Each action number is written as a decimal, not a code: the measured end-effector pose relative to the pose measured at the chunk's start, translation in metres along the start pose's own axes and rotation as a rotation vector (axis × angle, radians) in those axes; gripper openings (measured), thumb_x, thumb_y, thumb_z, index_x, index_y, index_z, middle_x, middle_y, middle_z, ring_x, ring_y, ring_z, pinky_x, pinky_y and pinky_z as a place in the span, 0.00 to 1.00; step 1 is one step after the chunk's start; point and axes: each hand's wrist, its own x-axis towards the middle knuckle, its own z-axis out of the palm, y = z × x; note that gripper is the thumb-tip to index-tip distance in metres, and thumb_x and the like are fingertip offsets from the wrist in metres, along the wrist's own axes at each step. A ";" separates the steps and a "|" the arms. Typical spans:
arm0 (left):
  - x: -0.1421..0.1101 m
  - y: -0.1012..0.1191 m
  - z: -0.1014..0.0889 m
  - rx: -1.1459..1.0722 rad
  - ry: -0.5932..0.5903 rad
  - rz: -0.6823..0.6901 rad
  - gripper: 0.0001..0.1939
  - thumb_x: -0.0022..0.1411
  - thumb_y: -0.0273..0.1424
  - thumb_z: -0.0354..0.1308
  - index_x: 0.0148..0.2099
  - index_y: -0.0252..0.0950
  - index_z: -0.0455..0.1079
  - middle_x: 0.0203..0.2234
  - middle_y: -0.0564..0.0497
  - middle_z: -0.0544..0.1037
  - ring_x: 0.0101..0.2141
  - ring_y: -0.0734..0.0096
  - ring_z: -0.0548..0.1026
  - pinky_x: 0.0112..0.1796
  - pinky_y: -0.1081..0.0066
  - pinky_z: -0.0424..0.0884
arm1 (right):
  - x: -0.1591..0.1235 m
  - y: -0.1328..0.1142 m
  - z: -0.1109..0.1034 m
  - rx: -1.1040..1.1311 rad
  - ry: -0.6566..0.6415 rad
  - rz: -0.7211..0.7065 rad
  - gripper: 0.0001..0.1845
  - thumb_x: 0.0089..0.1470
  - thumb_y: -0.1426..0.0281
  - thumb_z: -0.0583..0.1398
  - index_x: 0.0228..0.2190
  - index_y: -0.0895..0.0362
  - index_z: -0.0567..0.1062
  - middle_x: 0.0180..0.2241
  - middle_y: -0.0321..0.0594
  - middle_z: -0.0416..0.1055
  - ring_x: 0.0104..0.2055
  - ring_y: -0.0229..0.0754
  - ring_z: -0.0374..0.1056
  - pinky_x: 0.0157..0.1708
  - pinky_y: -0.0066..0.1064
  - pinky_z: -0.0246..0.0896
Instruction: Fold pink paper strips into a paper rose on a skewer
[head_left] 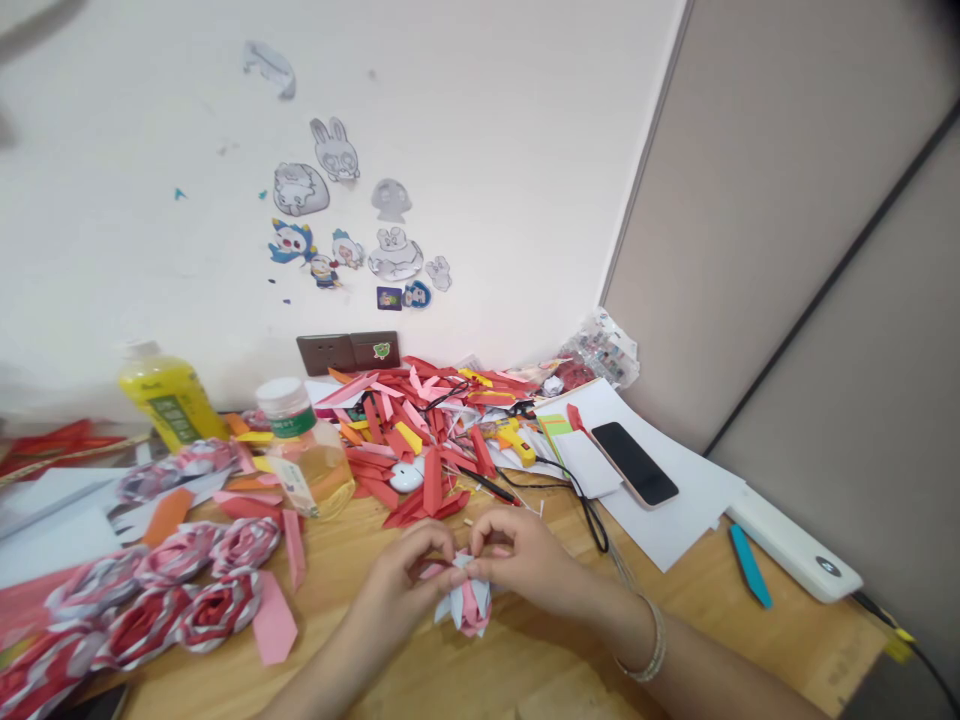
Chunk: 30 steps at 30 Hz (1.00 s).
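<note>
Above the front of the wooden table, my left hand and my right hand meet at a folded paper flower in pink and pale white-blue strips. Both pinch its upper end between thumb and fingers, their tips almost touching. The flower's lower end points down toward me, and part of it is hidden behind the fingers. To the left lie several finished paper roses, in red and white or pink and white, and a flat pink paper strip.
A heap of red folded strips lies at the back, with a yellow glue gun and its black cable. A yellow bottle and a lidded jar stand left. At right are a phone, white paper and a long white device.
</note>
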 end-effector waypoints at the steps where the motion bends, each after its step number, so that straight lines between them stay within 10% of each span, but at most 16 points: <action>1: 0.000 0.000 -0.001 0.041 0.012 0.018 0.11 0.48 0.37 0.61 0.25 0.35 0.66 0.23 0.53 0.69 0.26 0.72 0.67 0.27 0.76 0.63 | 0.000 -0.001 0.001 0.007 0.012 0.013 0.07 0.42 0.70 0.64 0.22 0.59 0.70 0.25 0.32 0.65 0.28 0.34 0.62 0.28 0.23 0.57; 13: 0.002 -0.010 0.002 0.084 0.060 -0.092 0.14 0.48 0.38 0.61 0.22 0.35 0.62 0.17 0.58 0.64 0.20 0.77 0.63 0.22 0.78 0.58 | -0.001 0.012 0.017 0.005 0.125 0.156 0.07 0.40 0.75 0.62 0.20 0.58 0.67 0.18 0.29 0.62 0.21 0.33 0.59 0.21 0.23 0.53; 20: 0.006 -0.004 -0.005 -0.141 -0.121 -0.303 0.12 0.40 0.35 0.65 0.24 0.33 0.67 0.19 0.54 0.74 0.23 0.72 0.71 0.27 0.73 0.66 | 0.000 0.030 0.023 0.089 0.112 0.191 0.07 0.41 0.72 0.63 0.22 0.58 0.68 0.20 0.32 0.66 0.24 0.36 0.65 0.23 0.25 0.57; 30: 0.002 0.003 -0.001 0.205 -0.082 -0.251 0.08 0.42 0.32 0.60 0.19 0.33 0.68 0.15 0.53 0.73 0.19 0.74 0.68 0.21 0.77 0.61 | -0.002 0.029 0.016 0.038 -0.059 0.179 0.06 0.38 0.80 0.61 0.24 0.60 0.74 0.21 0.33 0.71 0.25 0.33 0.66 0.25 0.23 0.59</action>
